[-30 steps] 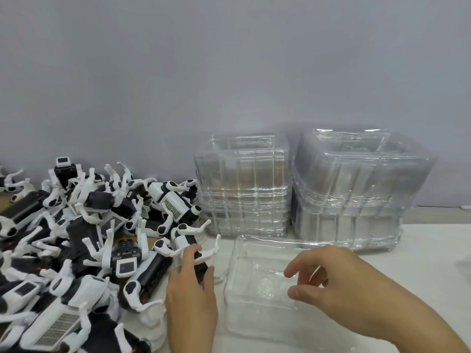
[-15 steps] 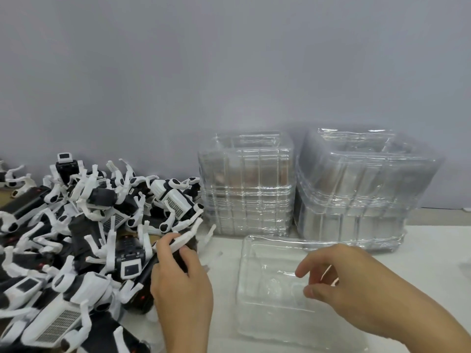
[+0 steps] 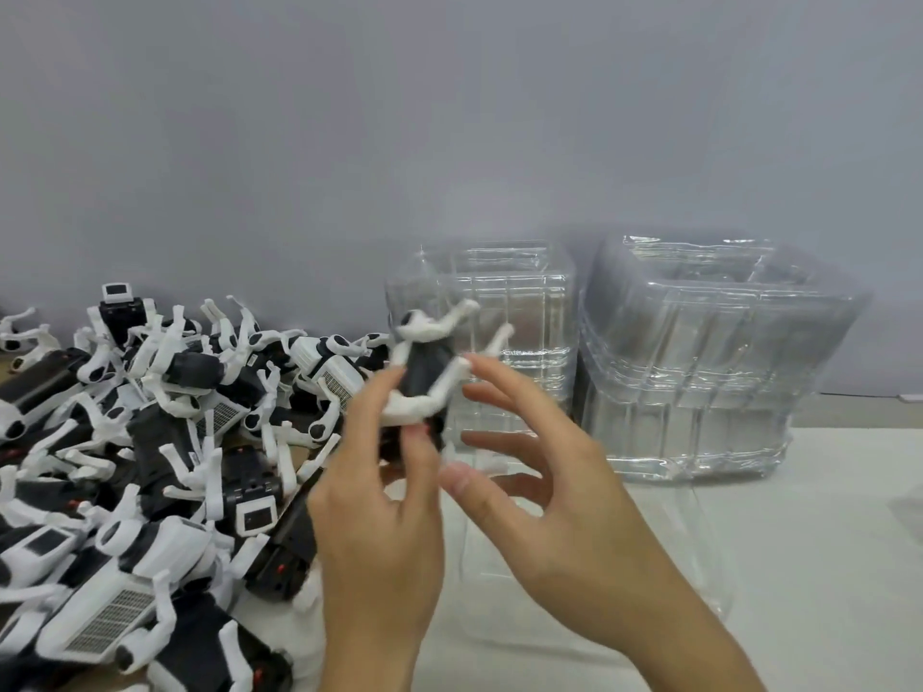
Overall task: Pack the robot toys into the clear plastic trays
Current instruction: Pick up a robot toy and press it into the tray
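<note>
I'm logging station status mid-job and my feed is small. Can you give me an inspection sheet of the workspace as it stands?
Surface: white table, bare at the right.
Job's things: one black-and-white robot toy held up in the air; a single clear tray lies on the table below the hands; two stacks of clear trays stand behind it by the wall.
Clutter: a loose pile of robot toys covers the left side.
Hands: left hand grips the toy; right hand is beside it with fingers spread, and contact with the toy cannot be told.
Cables: nothing seen.
Surroundings: plain grey wall behind the table.
</note>
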Tool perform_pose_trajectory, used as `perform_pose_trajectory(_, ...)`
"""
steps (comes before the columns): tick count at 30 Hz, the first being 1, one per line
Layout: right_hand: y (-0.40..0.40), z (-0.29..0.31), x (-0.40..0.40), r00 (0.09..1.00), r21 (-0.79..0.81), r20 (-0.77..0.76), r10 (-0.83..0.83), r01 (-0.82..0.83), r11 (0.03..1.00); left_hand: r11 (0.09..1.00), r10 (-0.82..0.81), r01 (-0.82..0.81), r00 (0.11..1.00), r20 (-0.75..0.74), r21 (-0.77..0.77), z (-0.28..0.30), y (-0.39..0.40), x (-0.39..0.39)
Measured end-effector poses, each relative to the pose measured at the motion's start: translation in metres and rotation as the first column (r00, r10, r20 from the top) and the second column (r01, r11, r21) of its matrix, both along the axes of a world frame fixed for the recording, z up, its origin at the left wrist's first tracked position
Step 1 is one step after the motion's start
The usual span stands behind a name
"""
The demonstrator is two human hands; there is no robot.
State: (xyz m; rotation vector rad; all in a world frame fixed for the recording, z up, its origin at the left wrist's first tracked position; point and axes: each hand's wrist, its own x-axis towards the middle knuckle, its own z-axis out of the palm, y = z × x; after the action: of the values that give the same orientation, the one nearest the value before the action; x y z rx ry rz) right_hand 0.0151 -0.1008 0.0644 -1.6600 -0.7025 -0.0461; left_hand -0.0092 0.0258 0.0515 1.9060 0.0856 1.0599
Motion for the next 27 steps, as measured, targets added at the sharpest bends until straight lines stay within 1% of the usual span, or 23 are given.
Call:
perform_pose_trajectory(2, 0.003, -0.001, 0.002, 0.998, 0.081, -0.035, -0.058, 0.061, 0.995, 0.990, -0.142, 0.142, 0.989, -0.030, 0.004, 0.000, -0.006, 0.000)
perform_pose_trajectory(4, 0.002, -0.001, 0.006, 0.980, 0.135, -0.017, -0.201, 0.201, 0.970, 0.965, -0.260, 0.258, 0.965, -0.038, -0.043, -0.002, -0.011, -0.001)
perform_pose_trajectory(6, -0.004, 0.000, 0.010, 0.950, 0.177, -0.017, -0.312, 0.310, 0.934, 0.941, -0.331, 0.328, 0.943, -0.032, -0.081, -0.004, -0.013, -0.002)
perform_pose_trajectory(7, -0.006, 0.000, 0.011, 0.944, 0.206, -0.044, -0.328, 0.329, 0.921, 0.935, -0.348, 0.344, 0.937, -0.034, -0.085, -0.004, -0.013, -0.001)
perform_pose_trajectory(10, -0.010, 0.001, 0.012, 0.945, 0.313, -0.186, -0.268, 0.316, 0.896, 0.928, -0.369, 0.366, 0.928, -0.044, -0.065, -0.005, -0.015, 0.001)
perform_pose_trajectory(12, -0.010, 0.003, 0.013, 0.926, 0.415, -0.330, -0.185, 0.318, 0.852, 0.931, -0.359, 0.356, 0.933, -0.029, -0.081, -0.006, -0.016, 0.003)
perform_pose_trajectory(14, -0.013, 0.006, 0.016, 0.883, 0.545, -0.468, 0.004, 0.286, 0.788, 0.956, -0.270, 0.270, 0.963, 0.019, -0.110, -0.008, -0.014, 0.004)
perform_pose_trajectory(16, -0.018, 0.009, 0.019, 0.821, 0.649, -0.527, 0.221, 0.221, 0.728, 0.960, -0.173, 0.179, 0.984, 0.047, -0.214, -0.010, -0.008, 0.005)
perform_pose_trajectory(17, -0.021, 0.012, 0.019, 0.780, 0.695, -0.533, 0.327, 0.183, 0.695, 0.939, -0.166, 0.169, 0.985, 0.038, -0.299, -0.010, -0.005, 0.005)
perform_pose_trajectory(18, -0.023, 0.014, 0.018, 0.733, 0.731, -0.535, 0.420, 0.152, 0.665, 0.898, -0.197, 0.193, 0.980, 0.032, -0.395, -0.011, -0.002, 0.005)
perform_pose_trajectory(20, -0.024, 0.015, 0.016, 0.631, 0.760, -0.553, 0.544, 0.115, 0.639, 0.770, -0.321, 0.310, 0.944, 0.082, -0.557, -0.013, 0.004, 0.005)
perform_pose_trajectory(22, -0.020, 0.014, 0.013, 0.551, 0.757, -0.582, 0.598, 0.097, 0.647, 0.649, -0.431, 0.429, 0.888, 0.162, -0.629, -0.016, 0.007, 0.005)
perform_pose_trajectory(23, -0.018, 0.014, 0.011, 0.527, 0.745, -0.601, 0.601, 0.099, 0.659, 0.616, -0.454, 0.456, 0.872, 0.182, -0.642, -0.016, 0.007, 0.005)
perform_pose_trajectory(24, -0.016, 0.014, 0.010, 0.517, 0.718, -0.630, 0.579, 0.103, 0.689, 0.603, -0.455, 0.455, 0.871, 0.186, -0.655, -0.016, 0.008, 0.005)
perform_pose_trajectory(25, -0.015, 0.017, 0.008, 0.527, 0.665, -0.667, 0.526, 0.103, 0.740, 0.605, -0.437, 0.433, 0.882, 0.177, -0.668, -0.016, 0.008, 0.005)
perform_pose_trajectory(26, -0.015, 0.019, 0.008, 0.567, 0.567, -0.706, 0.424, 0.095, 0.818, 0.613, -0.403, 0.399, 0.900, 0.164, -0.682, -0.016, 0.008, 0.005)
perform_pose_trajectory(27, -0.018, 0.020, 0.008, 0.640, 0.400, -0.725, 0.253, 0.092, 0.912, 0.625, -0.358, 0.356, 0.922, 0.151, -0.694, -0.017, 0.008, 0.005)
